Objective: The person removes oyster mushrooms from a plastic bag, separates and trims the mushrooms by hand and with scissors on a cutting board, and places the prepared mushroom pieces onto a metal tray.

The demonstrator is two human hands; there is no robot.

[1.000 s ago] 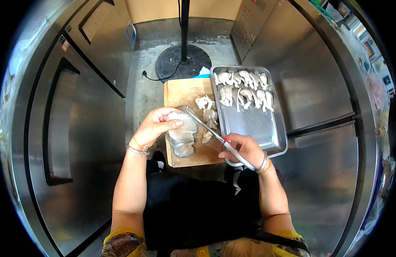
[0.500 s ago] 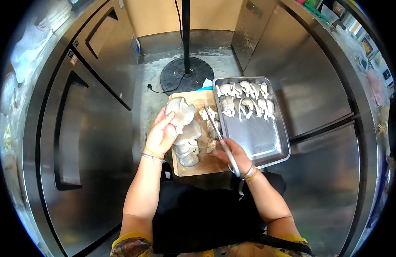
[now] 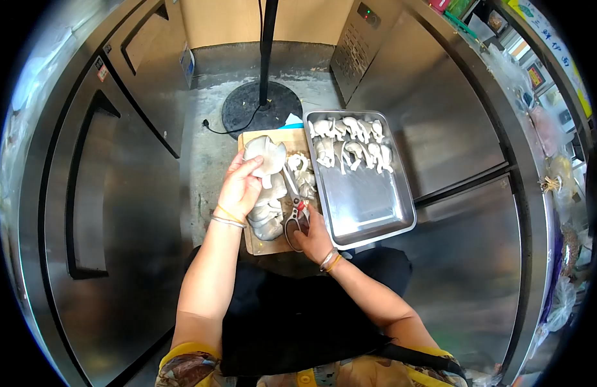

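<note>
Between the thumb and fingers of my left hand [image 3: 242,184] is a large pale oyster mushroom [image 3: 265,155], held up over the wooden cutting board [image 3: 252,246]. My right hand [image 3: 316,237] grips a pair of scissors [image 3: 293,193] by its handles, the blades pointing up toward the mushroom's lower edge. Whether the blades touch it I cannot tell. More oyster mushrooms [image 3: 266,219] lie piled on the board beneath my left hand. Small mushroom trimmings [image 3: 303,171] sit along the board's right side, beyond the scissors.
A metal tray [image 3: 356,240] overlaps the board's right side, with two rows of mushroom pieces [image 3: 350,138] at its far end. Behind stands a black pole on a round base [image 3: 263,106] with a loose cable. Steel cabinets [image 3: 143,193] flank both sides.
The scissors have swung from a slant on the right to nearly upright, closer to the held mushroom. My right hand has moved left. The whole view has shifted slightly.
</note>
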